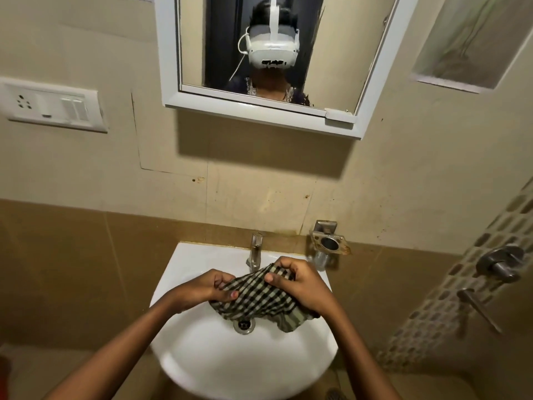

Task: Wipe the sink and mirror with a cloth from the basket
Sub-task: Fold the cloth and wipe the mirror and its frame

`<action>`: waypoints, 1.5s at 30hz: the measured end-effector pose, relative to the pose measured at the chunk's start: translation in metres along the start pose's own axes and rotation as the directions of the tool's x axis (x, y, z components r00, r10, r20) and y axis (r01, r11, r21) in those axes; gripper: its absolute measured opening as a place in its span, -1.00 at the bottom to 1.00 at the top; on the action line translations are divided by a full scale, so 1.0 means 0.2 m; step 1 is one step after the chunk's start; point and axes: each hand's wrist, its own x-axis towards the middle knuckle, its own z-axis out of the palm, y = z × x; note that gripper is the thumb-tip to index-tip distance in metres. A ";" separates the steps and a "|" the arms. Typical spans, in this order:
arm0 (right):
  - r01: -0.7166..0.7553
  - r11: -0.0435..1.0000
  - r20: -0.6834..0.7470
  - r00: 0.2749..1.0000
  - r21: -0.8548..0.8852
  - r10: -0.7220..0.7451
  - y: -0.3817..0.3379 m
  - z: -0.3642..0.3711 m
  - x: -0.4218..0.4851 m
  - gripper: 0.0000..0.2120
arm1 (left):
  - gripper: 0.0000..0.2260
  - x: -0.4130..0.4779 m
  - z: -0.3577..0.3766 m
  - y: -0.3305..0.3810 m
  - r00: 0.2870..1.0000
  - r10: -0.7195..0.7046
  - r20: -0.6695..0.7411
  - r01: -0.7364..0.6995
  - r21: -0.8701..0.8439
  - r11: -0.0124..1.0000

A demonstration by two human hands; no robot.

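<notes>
Checked cloth (253, 295) bunched between both hands' pinching fingers (227, 294) above sink (202, 356).

No legible text, label, brand or number appears anywhere around the sink (202, 356) before me; the surfaces I see carry none.

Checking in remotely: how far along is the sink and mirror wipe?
Done: the checked cloth is fetched; no basket is in view. In hand: left hand and right hand bunch it over the sink, above the drain. Left: wiping the sink, though I cannot tell whether that has started, and the mirror.
</notes>
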 end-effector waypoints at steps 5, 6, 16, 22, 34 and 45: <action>-0.053 0.968 -0.027 0.998 0.243 0.062 -0.15 -0.07 0.05 -0.74 | -0.43 0.00 0.03 -0.13 0.999 -0.006 0.052 0.044 -0.769 0.637; -0.063 0.942 -0.028 0.997 0.329 0.076 -0.18 -0.08 0.06 -0.72 | -0.42 -0.01 0.07 -0.16 0.995 0.055 0.083 0.040 -0.841 0.539; -0.124 0.769 -0.003 0.987 0.627 0.162 -0.25 -0.19 0.10 -0.16 | -0.22 0.17 0.46 -0.10 0.976 -0.081 -0.203 -0.149 -0.888 0.435; -0.180 0.967 -0.104 0.974 0.178 0.200 -0.16 -0.30 0.04 -0.29 | -0.16 0.16 0.29 0.01 0.927 -0.134 -0.349 -0.250 -0.844 0.475; -0.219 0.836 -0.233 0.966 -0.503 0.113 -0.06 -0.25 0.05 -0.74 | -0.22 0.16 0.07 0.21 0.859 -0.060 -0.508 -0.166 -0.388 0.907; -0.023 0.799 0.290 0.925 -0.601 0.244 -0.14 -0.30 0.11 -0.68 | -0.53 0.15 0.02 0.39 0.965 -0.197 -0.174 0.237 0.260 0.936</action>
